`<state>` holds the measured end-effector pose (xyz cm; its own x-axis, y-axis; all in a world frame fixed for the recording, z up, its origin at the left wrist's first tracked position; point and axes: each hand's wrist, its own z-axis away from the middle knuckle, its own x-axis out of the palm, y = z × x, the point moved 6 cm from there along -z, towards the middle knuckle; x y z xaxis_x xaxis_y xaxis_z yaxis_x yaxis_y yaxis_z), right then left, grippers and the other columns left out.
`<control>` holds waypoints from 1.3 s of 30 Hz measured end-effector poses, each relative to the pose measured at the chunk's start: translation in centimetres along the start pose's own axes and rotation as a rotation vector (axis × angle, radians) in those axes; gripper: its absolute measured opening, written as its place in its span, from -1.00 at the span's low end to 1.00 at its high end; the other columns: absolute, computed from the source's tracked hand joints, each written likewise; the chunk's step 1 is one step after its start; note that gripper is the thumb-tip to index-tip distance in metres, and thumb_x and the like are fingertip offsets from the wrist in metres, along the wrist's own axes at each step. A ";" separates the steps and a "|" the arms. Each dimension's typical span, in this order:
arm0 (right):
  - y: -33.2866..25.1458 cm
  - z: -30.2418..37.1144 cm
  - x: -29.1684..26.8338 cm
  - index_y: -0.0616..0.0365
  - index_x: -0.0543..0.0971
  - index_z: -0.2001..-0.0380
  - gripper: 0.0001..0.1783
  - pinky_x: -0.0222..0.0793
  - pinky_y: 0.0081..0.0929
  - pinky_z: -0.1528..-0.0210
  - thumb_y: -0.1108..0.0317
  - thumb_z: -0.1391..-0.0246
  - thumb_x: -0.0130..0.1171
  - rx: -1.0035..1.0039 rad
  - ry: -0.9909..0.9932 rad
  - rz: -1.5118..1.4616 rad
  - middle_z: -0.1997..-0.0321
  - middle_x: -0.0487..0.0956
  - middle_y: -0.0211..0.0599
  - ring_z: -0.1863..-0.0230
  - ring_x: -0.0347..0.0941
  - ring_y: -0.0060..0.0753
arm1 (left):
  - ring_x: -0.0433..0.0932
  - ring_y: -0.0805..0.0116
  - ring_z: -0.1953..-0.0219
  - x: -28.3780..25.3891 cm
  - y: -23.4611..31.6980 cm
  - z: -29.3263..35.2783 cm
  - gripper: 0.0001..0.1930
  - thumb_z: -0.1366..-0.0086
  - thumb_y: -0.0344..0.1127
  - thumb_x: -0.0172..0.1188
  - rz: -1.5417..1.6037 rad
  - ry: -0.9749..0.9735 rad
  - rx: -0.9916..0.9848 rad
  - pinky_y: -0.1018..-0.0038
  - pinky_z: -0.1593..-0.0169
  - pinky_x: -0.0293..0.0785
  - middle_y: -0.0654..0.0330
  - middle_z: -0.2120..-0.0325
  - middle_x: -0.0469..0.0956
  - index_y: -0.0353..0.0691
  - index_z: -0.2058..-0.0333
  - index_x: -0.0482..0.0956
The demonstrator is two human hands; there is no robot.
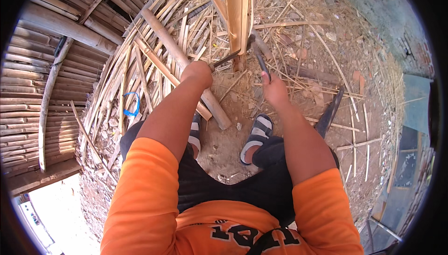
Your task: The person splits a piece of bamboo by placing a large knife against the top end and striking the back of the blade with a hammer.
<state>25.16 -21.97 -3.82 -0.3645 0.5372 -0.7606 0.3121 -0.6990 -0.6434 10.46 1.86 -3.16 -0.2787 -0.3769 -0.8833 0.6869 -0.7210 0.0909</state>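
My left hand [198,73] is closed round the handle of a knife, whose dark blade [227,59] reaches right to the lower end of a split bamboo pole [236,14]. The pole stands in front of me, its pale inner side showing, and runs out of the top of the picture. In my right hand [276,91] is a hammer [260,58], gripped by its dark handle. The hammer's head is close to the bamboo's right side; whether they touch I cannot tell.
Split bamboo strips [125,75] are heaped at the left, with a thick bamboo pole [170,45] across them and a blue strap [132,105] nearby. A bamboo-slat wall [28,96] bounds the left side. A dark piece of wood [330,112] lies right of my feet.
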 end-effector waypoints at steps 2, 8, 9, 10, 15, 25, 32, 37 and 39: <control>0.5 -0.4 1.1 0.30 0.59 0.29 -0.37 0.40 0.07 0.22 -0.14 -0.40 -0.09 0.019 -0.077 0.060 0.45 0.61 0.15 0.33 0.55 0.27 | 0.69 0.00 0.07 0.0 0.2 -0.4 -0.70 -0.20 -0.35 0.16 -0.077 -0.002 0.061 0.20 -0.01 0.63 -0.01 0.13 0.69 -0.16 0.10 0.72; -2.9 -4.2 -4.1 0.31 0.59 0.31 -0.35 0.40 0.05 0.20 -0.16 -0.40 -0.08 -0.010 0.127 -0.136 0.42 0.61 0.16 0.32 0.56 0.27 | 0.69 0.03 0.08 -0.9 -0.3 -1.0 -0.69 -0.19 -0.35 0.16 0.019 0.003 -0.025 0.21 0.00 0.63 -0.01 0.15 0.70 -0.15 0.10 0.73; -4.2 -4.5 -5.1 0.31 0.59 0.31 -0.35 0.40 0.05 0.20 -0.16 -0.40 -0.08 0.009 0.137 -0.185 0.42 0.61 0.17 0.31 0.56 0.27 | 0.69 0.03 0.07 -0.7 -0.4 -1.2 -0.70 -0.19 -0.35 0.16 0.014 -0.011 -0.015 0.21 0.00 0.63 -0.01 0.15 0.70 -0.16 0.11 0.73; -4.7 -4.8 -5.4 0.32 0.59 0.31 -0.35 0.41 0.05 0.19 -0.16 -0.40 -0.07 0.028 0.146 -0.234 0.42 0.61 0.17 0.30 0.56 0.28 | 0.69 0.03 0.07 -0.5 -0.6 -1.5 -0.70 -0.19 -0.35 0.17 0.010 -0.024 -0.007 0.21 0.00 0.63 -0.01 0.15 0.70 -0.16 0.12 0.73; -1.0 -3.3 -0.3 0.31 0.57 0.34 -0.36 0.38 0.00 0.25 -0.16 -0.39 -0.06 -0.023 -0.007 -0.029 0.48 0.58 0.09 0.38 0.52 0.22 | 0.66 0.09 -0.04 -0.1 -0.1 -1.9 -0.69 -0.23 -0.34 0.22 0.050 -0.078 -0.064 0.25 -0.07 0.61 0.00 0.02 0.67 -0.21 0.06 0.71; -3.4 -4.5 -2.0 0.28 0.57 0.32 -0.37 0.42 0.05 0.18 -0.17 -0.37 -0.05 -0.067 0.031 -0.099 0.44 0.60 0.15 0.30 0.56 0.27 | 0.65 0.08 -0.06 -0.1 -0.2 -0.9 -0.70 -0.25 -0.37 0.20 0.085 -0.102 -0.147 0.25 -0.08 0.60 0.01 0.00 0.66 -0.19 0.05 0.71; -1.3 -4.5 0.7 0.27 0.62 0.22 -0.37 0.44 0.06 0.12 -0.17 -0.38 -0.07 0.019 -0.082 0.042 0.39 0.62 0.19 0.22 0.57 0.31 | 0.69 0.00 0.06 -0.4 0.9 0.0 -0.73 -0.19 -0.36 0.24 0.048 -0.022 -0.079 0.19 0.01 0.64 -0.04 0.13 0.70 -0.27 0.14 0.72; -3.5 -4.9 -3.1 0.30 0.61 0.28 -0.39 0.39 -0.06 0.27 -0.12 -0.41 -0.05 -0.048 0.202 -0.252 0.50 0.56 0.08 0.41 0.51 0.14 | 0.69 0.01 0.06 -1.2 2.0 0.3 -0.73 -0.18 -0.37 0.22 0.069 -0.030 -0.050 0.19 0.00 0.63 -0.03 0.14 0.70 -0.28 0.14 0.72; -2.9 -4.9 -3.2 0.30 0.60 0.30 -0.40 0.37 -0.15 0.32 -0.11 -0.42 -0.05 -0.053 0.241 -0.279 0.54 0.54 -0.02 0.46 0.48 -0.04 | 0.69 0.02 0.06 -0.8 1.9 -0.3 -0.72 -0.19 -0.37 0.21 0.035 -0.031 -0.010 0.20 -0.01 0.63 -0.03 0.14 0.70 -0.29 0.14 0.72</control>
<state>29.67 -19.33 0.07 -0.2271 0.8036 -0.5502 0.2773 -0.4882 -0.8275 12.17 0.97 -2.43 -0.2746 -0.4200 -0.8650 0.7036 -0.7009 0.1169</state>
